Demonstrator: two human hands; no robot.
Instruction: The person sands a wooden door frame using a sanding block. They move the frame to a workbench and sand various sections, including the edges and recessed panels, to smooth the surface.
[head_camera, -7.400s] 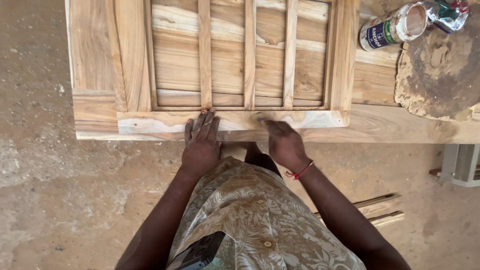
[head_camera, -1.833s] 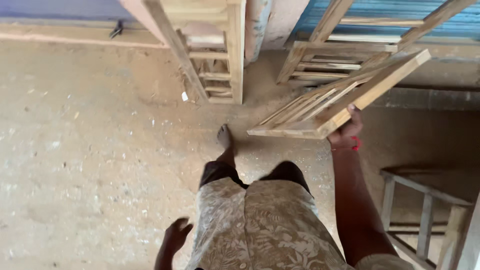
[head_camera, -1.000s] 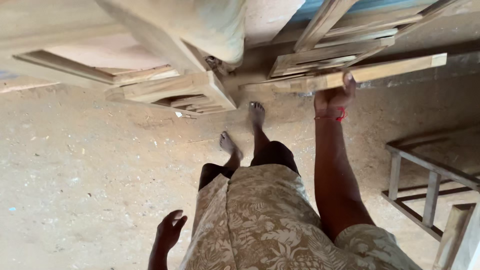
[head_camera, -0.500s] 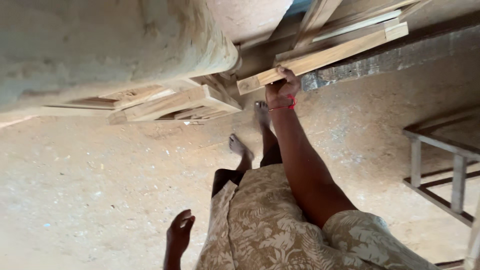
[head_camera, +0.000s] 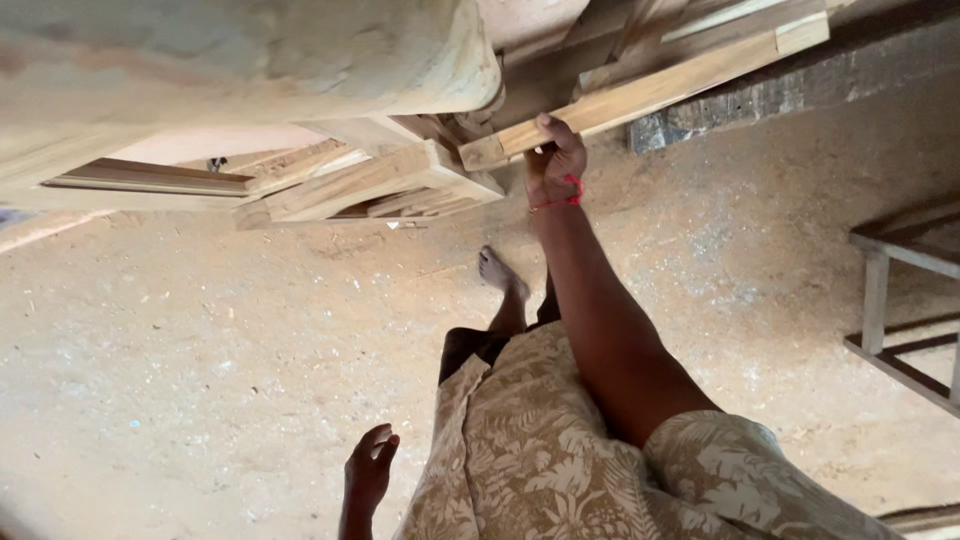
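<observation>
Carried from the bench, the wooden frame (head_camera: 650, 90) now hangs edge-on from the right hand (head_camera: 553, 170), grip clamped under its rail for balance; left hand (head_camera: 370, 470) swings empty, fingers loose.

Single head-worn view, looking steeply down, close over body, facing floor

Thick pale column (head_camera: 250, 60), stacked wooden frames (head_camera: 370, 185), dusty floor (head_camera: 200, 340), wooden bench (head_camera: 900, 300)

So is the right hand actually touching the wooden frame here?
Touching. The head view shows the right hand with its fingers curled over the lower edge of the wooden frame, gripping it near its end.
</observation>
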